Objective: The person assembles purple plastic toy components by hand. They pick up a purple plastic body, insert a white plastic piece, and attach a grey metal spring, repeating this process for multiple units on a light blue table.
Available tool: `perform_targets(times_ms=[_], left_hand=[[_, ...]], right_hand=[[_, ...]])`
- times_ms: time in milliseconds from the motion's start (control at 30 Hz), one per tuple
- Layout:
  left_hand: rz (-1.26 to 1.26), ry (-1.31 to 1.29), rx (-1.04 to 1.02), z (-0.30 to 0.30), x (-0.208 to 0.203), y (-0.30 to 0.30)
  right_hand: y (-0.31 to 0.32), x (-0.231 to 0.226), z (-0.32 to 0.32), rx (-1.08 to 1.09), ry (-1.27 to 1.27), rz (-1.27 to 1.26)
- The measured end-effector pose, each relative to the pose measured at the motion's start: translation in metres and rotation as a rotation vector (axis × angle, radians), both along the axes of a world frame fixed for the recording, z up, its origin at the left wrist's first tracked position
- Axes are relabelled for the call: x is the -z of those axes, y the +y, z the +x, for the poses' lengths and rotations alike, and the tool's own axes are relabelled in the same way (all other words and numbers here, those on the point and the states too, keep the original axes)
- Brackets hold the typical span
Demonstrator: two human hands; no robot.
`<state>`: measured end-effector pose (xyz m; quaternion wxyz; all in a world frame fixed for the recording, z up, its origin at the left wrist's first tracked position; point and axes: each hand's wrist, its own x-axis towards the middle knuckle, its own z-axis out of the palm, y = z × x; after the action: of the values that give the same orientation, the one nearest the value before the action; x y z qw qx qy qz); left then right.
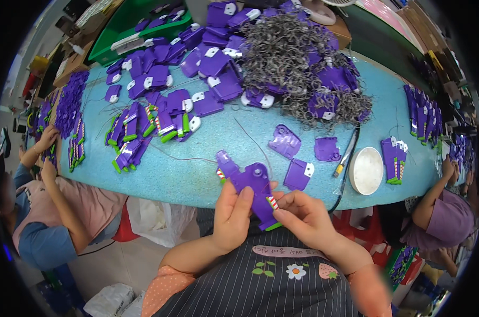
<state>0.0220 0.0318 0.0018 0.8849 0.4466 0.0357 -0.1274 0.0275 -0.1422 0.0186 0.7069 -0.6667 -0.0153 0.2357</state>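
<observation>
From afar I see the left hand (233,219) and right hand (308,217) clamped on one purple part (250,180) by the tabletop (208,133), left of a white bowl (367,171)

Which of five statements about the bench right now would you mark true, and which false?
1. The left hand and the right hand both have fingers on the flat purple plastic part. True.
2. A round white bowl stands left of the held part. False: the round white bowl is to its right.
3. The tangled heap of thin grey curls lies beyond the hands, partly covering purple pieces. True.
4. The tabletop is red. False: the tabletop is light blue.
5. The green plastic bin holds nothing. False: purple pieces lie in the green plastic bin.
</observation>
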Motion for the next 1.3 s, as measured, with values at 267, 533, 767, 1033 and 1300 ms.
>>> perform_targets(times_ms=[267,533,767,1033,1300], left_hand=[[0.049,0.364,0.535,-0.015,-0.013,-0.008],[0.046,0.233,0.384,-0.018,-0.007,-0.005],[0.121,-0.11,0.158,-0.018,-0.013,-0.023],[0.273,-0.136,0.157,-0.022,-0.004,-0.021],[0.752,-0.433,0.177,-0.018,-0.009,-0.021]], right_hand=[[-0.023,-0.005,0.05,0.209,0.132,0.13],[-0.027,-0.034,0.023,0.143,-0.589,-0.346],[-0.014,-0.021,0.005,0.218,-0.973,-0.601],[-0.012,-0.021,0.01,0.137,-0.933,-0.71],[-0.012,-0.025,0.009,0.168,-0.687,-0.526]])
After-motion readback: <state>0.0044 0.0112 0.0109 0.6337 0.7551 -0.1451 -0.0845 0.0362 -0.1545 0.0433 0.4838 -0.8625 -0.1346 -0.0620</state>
